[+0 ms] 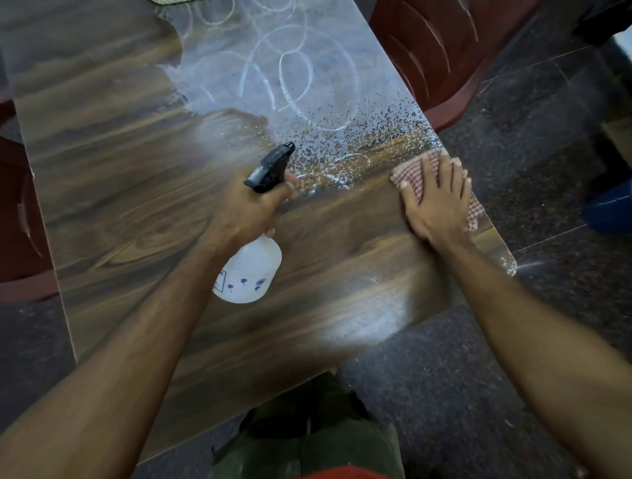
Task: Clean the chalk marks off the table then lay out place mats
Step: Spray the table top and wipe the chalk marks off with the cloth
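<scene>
White chalk marks [270,68], looping circles and smears, cover the far right part of the dark wooden table [136,171]. A band of spray droplets [359,136] lies across their near edge. My left hand [253,208] grips a white spray bottle [249,270] with a black trigger head, nozzle pointing toward the droplets. My right hand [434,198] presses flat, fingers straight, on a red-and-white checked cloth [420,171] at the table's right edge. The near half of the table shows bare wood grain.
A dark red plastic chair [441,51] stands beyond the table's right edge. Another red chair [17,218] sits at the left. A blue object [612,208] rests on the dark speckled floor at right. A woven mat corner [171,1] shows at the top.
</scene>
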The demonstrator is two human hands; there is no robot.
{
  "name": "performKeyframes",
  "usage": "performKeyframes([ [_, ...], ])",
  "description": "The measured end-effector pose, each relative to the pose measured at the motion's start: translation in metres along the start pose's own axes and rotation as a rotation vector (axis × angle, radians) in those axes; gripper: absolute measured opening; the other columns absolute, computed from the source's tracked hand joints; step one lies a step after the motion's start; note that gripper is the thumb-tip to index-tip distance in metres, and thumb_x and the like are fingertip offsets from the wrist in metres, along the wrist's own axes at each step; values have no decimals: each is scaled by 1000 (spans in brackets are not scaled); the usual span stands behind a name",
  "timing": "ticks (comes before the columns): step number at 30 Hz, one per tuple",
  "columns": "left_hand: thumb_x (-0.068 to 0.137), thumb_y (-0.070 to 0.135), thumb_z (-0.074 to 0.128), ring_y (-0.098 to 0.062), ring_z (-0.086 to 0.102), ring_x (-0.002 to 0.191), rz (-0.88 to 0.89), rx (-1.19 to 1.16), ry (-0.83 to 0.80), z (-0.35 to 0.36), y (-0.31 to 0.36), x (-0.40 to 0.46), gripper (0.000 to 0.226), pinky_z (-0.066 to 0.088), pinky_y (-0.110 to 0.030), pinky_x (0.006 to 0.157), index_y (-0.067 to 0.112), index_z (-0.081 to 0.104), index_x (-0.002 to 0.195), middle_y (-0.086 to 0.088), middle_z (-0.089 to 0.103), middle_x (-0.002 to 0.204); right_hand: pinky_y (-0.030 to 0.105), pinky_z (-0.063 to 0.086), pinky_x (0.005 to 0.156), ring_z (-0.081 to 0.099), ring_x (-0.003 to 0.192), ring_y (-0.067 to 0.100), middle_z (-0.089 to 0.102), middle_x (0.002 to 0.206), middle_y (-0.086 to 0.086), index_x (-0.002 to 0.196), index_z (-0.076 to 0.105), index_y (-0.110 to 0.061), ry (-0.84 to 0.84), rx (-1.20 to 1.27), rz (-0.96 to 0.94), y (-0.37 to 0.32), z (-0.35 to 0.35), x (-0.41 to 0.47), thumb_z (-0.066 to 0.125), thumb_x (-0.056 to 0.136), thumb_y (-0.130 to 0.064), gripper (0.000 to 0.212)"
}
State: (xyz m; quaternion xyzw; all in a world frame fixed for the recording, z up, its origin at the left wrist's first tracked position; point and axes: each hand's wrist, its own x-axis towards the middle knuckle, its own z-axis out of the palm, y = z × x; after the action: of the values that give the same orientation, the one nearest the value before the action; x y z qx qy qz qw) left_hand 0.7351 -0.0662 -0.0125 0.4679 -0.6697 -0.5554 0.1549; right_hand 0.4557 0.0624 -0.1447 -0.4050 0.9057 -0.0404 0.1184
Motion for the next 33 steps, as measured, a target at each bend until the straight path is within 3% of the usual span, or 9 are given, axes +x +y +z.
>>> performKeyframes([
  [6, 93, 10, 60, -11, 46, 31, -8, -40, 19, -15, -1, 17, 9, 41, -22, 40, 10, 67, 97, -12, 71, 93, 56, 0, 122, -1, 152, 35, -1, 166, 14, 159, 8, -20, -25, -29, -50, -64, 3, 57, 16, 97, -67, 78],
  [10, 94, 10, 59, -14, 45, 31, -3, -13, -1, -19, 2, 29, 12, 41, -23, 41, 6, 66, 103, -12, 72, 93, 54, 1, 122, -4, 152, 33, -4, 166, 12, 159, 6, -24, -65, -59, -252, -99, 16, 23, 13, 96, -68, 77],
  [13, 95, 10, 58, -13, 45, 30, -6, -28, -14, -24, 4, 36, 10, 41, -22, 39, 11, 67, 98, -13, 72, 93, 50, 6, 123, 1, 153, 27, 4, 167, 7, 158, 16, -28, -36, -54, -347, -89, 24, -16, 17, 97, -65, 71],
  [19, 96, 11, 58, -13, 45, 31, -5, -20, -36, -38, 2, 49, 9, 41, -21, 41, 11, 66, 100, -8, 72, 93, 52, 2, 123, 4, 153, 30, 7, 166, 9, 158, 16, -24, 49, 10, -19, -63, 6, 48, 22, 97, -64, 74],
  [23, 96, 10, 58, -13, 45, 31, -21, -17, -16, -50, -5, 54, 11, 41, -21, 40, 6, 66, 103, -9, 72, 92, 54, 0, 122, 3, 152, 35, 6, 166, 14, 158, 15, -20, 40, 8, 14, -90, 1, 100, 21, 97, -64, 76],
  [28, 95, 12, 59, -14, 46, 32, -24, 3, -27, -58, -8, 57, 9, 43, -25, 43, 11, 66, 99, -8, 73, 93, 52, -3, 122, -4, 152, 33, -3, 166, 14, 159, 6, -23, -29, -49, -231, -150, 15, 68, 15, 97, -69, 78],
  [33, 95, 12, 59, -17, 46, 32, -43, -9, -9, -68, -9, 59, 13, 42, -24, 42, 5, 67, 103, -7, 74, 92, 48, 8, 123, 4, 153, 27, 7, 166, 7, 158, 19, -25, -15, -76, -487, -157, 35, -25, 23, 99, -62, 70],
])
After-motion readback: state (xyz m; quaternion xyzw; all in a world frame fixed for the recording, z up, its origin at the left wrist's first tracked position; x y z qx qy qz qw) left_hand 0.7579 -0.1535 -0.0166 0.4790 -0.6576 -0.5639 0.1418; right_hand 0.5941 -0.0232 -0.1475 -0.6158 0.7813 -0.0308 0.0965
